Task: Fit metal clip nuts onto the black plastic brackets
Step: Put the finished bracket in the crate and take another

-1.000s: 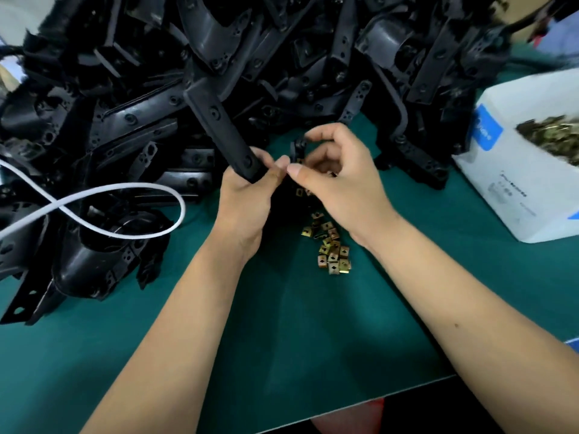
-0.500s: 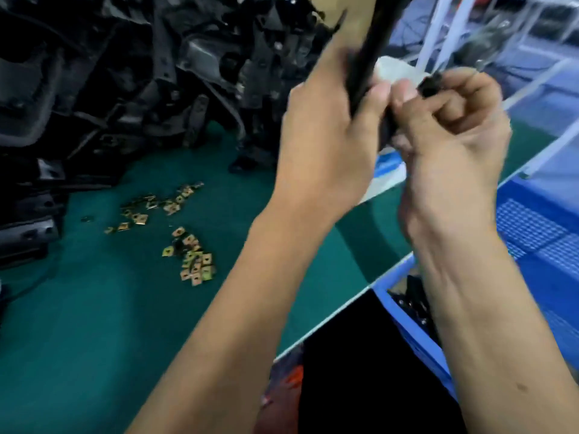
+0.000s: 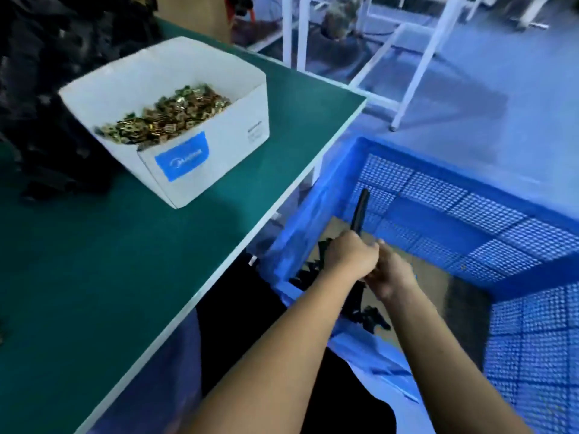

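Observation:
Both my hands hold one long black plastic bracket (image 3: 360,211) down inside a blue mesh crate (image 3: 488,214) to the right of the table. My left hand (image 3: 351,256) is closed around the bracket's middle, and its upper end sticks up past my knuckles. My right hand (image 3: 390,277) grips the lower part, right against the left hand. Other black brackets (image 3: 366,314) lie on the cardboard floor of the crate beneath my hands. A white box (image 3: 219,142) full of brass-coloured clip nuts (image 3: 163,117) stands on the green table (image 3: 94,277).
A heap of black brackets (image 3: 47,73) fills the table's far left. The table's white front edge (image 3: 250,233) runs diagonally beside the crate. White metal frame legs (image 3: 423,61) stand on the blue floor beyond.
My view has swung right from the table to the crate. Both hands carried the bracket off the table and lowered it into the blue crate.

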